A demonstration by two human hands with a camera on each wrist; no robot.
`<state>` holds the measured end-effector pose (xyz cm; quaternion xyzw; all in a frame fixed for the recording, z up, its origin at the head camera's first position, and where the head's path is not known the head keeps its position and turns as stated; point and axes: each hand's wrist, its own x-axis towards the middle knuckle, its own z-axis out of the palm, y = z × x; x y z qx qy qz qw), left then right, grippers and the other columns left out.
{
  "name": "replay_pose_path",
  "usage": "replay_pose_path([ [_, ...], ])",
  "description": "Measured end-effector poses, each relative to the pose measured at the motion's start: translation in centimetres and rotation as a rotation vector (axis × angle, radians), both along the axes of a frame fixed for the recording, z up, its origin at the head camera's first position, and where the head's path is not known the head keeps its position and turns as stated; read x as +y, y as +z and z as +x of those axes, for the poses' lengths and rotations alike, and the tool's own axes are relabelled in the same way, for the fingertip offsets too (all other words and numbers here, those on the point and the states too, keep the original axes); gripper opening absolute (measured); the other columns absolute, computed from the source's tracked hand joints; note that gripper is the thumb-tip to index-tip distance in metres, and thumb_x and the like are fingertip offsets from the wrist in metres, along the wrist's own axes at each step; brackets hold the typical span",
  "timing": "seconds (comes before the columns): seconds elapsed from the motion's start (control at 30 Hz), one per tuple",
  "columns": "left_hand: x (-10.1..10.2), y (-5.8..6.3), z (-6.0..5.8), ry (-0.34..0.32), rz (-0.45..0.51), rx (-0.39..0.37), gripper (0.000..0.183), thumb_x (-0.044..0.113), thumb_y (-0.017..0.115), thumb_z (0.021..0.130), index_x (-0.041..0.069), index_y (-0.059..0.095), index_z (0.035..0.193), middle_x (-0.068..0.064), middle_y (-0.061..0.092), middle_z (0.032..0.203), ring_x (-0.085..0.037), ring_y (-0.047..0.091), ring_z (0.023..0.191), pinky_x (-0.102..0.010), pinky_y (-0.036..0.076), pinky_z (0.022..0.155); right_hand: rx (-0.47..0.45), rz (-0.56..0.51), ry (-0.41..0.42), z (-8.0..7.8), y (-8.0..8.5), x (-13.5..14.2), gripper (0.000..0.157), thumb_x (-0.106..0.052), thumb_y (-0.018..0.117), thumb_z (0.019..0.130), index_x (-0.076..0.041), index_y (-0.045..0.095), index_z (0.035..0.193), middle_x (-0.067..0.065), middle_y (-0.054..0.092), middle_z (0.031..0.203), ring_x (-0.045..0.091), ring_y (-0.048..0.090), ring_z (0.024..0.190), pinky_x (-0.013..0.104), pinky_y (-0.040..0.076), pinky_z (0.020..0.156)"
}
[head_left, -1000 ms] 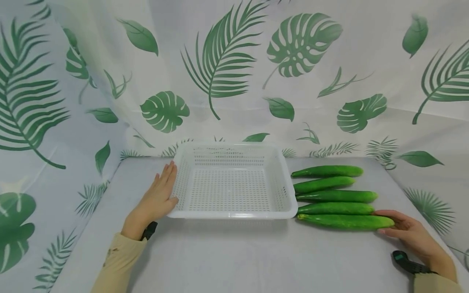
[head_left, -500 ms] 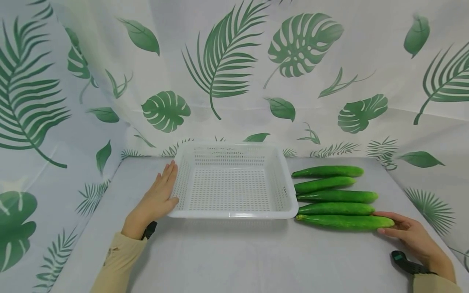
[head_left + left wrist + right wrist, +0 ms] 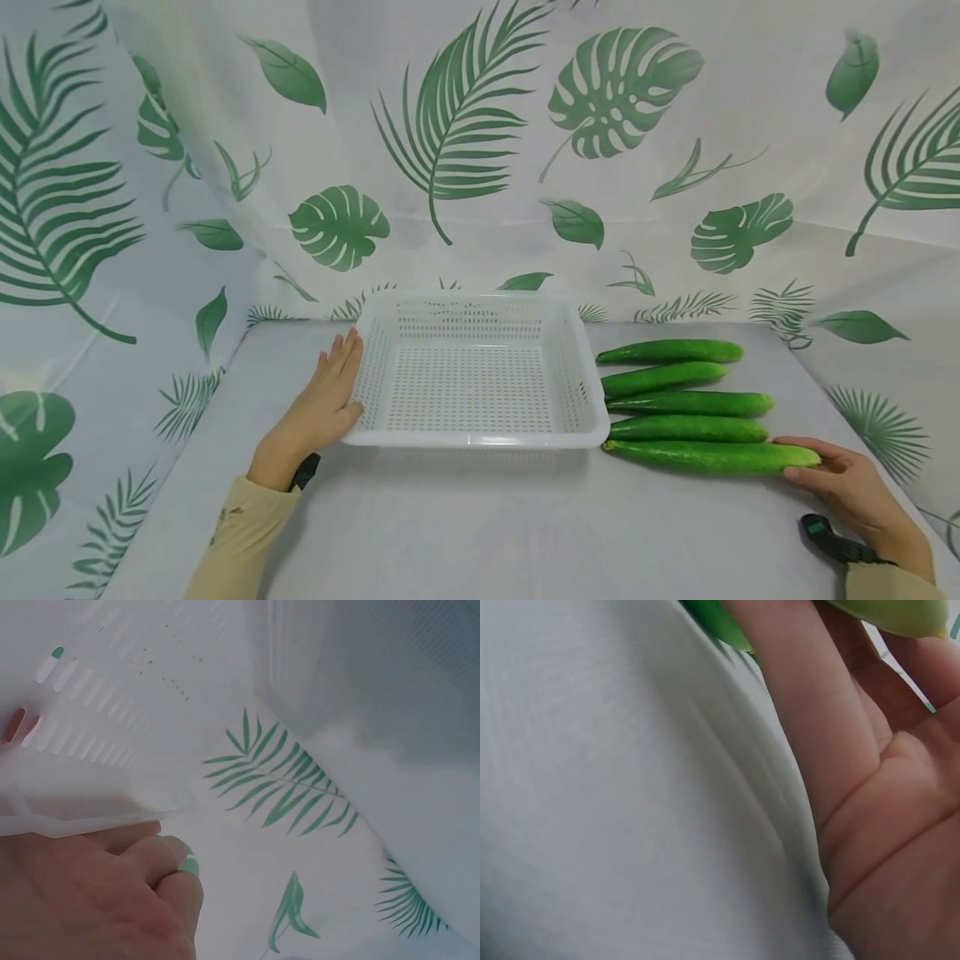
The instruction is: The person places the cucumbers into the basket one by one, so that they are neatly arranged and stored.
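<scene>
A white perforated plastic basket [image 3: 480, 439] stands at mid table with nothing in it. My left hand [image 3: 318, 408] rests against its left side, fingers extended along the wall and thumb at the rim. In the left wrist view, the left hand [image 3: 112, 892] lies beside the basket rim [image 3: 82, 821]. To the right of the basket, several green cucumbers lie roughly parallel. My right hand [image 3: 851, 483] holds the pale end of the nearest cucumber [image 3: 705, 457] between thumb and fingers. The right wrist view shows the right hand [image 3: 885, 780] with the cucumber's tip [image 3: 907, 615] at the fingers.
The other cucumbers [image 3: 690, 428] lie stacked away from me, their left ends close to the basket's right side. A pale cloth covers the table [image 3: 465, 533]. Behind and at both sides hangs a white curtain [image 3: 495, 242] with green leaf prints.
The nearest cucumber and my right hand have shifted slightly right, and the cucumber's held end stands a little apart from its neighbour. My left hand and the basket look unmoved.
</scene>
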<state>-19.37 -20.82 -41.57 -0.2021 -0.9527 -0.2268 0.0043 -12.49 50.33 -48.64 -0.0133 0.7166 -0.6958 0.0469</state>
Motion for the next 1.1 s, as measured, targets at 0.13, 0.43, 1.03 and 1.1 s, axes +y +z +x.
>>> replay_pose_path([
  [0.13, 0.0, 0.0, 0.1, -0.001, 0.001, -0.007, 0.086, 0.008, 0.049, 0.088, -0.007, -0.001, 0.155, -0.020, -0.007, 0.164, -0.033, -0.013, 0.150, -0.054, -0.003, 0.119, 0.028, -0.034, -0.008, 0.1, 0.0, 0.1, 0.049, 0.020, 0.056, 0.088, -0.017, 0.076, 0.113, -0.012, 0.071, 0.108, 0.001, 0.065, 0.094, 0.019, 0.055, 0.072],
  [0.43, -0.2, 0.1, 0.4, -0.002, 0.010, -0.007, 0.085, 0.007, 0.049, 0.088, -0.009, -0.001, 0.155, -0.022, -0.006, 0.164, -0.035, -0.011, 0.150, -0.056, -0.002, 0.119, 0.131, -0.278, 0.028, 0.3, 0.4, 0.2, 0.053, 0.024, 0.041, 0.092, -0.008, 0.073, 0.120, -0.003, 0.070, 0.114, 0.010, 0.067, 0.097, 0.024, 0.057, 0.077],
  [1.03, 0.1, 0.1, 0.1, -0.001, 0.007, -0.001, 0.084, 0.008, 0.048, 0.088, -0.009, -0.001, 0.154, -0.022, -0.006, 0.164, -0.035, -0.011, 0.150, -0.057, -0.002, 0.119, 0.343, -0.416, -0.104, -0.3, 7.7, -4.2, 0.046, 0.027, 0.040, 0.091, 0.008, 0.063, 0.126, 0.008, 0.068, 0.121, 0.016, 0.068, 0.102, 0.028, 0.058, 0.080],
  [1.1, 0.1, 0.1, 0.1, 0.002, 0.003, -0.005, 0.084, 0.008, 0.048, 0.088, -0.009, -0.001, 0.155, -0.022, -0.006, 0.164, -0.035, -0.011, 0.150, -0.056, -0.002, 0.119, 0.356, -0.409, -0.125, -0.6, 8.7, -5.1, 0.043, 0.026, 0.043, 0.091, 0.010, 0.063, 0.125, 0.008, 0.068, 0.119, 0.016, 0.068, 0.101, 0.028, 0.058, 0.079],
])
